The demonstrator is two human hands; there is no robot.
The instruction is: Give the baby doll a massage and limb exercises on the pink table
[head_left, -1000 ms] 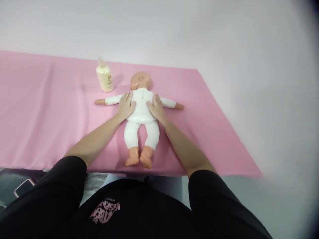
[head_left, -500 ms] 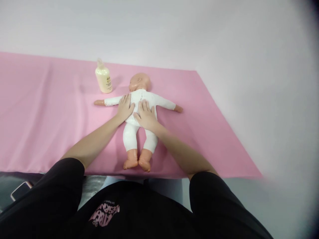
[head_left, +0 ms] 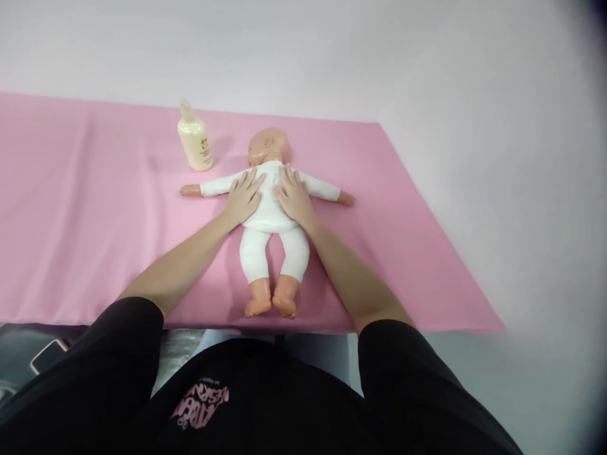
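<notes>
A baby doll [head_left: 270, 235] in a white suit lies on the pink cloth [head_left: 95, 208], arms spread and head turned to the left. My left hand [head_left: 243, 198] lies flat on the left side of its torso, fingers apart. On the right side of the torso my right hand [head_left: 294, 197] rests flat in the same way. Neither hand grips anything. The doll's bare feet [head_left: 270, 305] point toward me near the cloth's front edge.
A cream lotion bottle [head_left: 193, 138] stands upright behind the doll's left arm. A phone [head_left: 47, 355] lies below the cloth's front edge at lower left. The cloth ends at right, where bare white surface [head_left: 497, 189] begins.
My right hand slid from the doll's middle back up to the right side of its chest. My left hand moved slightly upward on the torso. The view shifted a little.
</notes>
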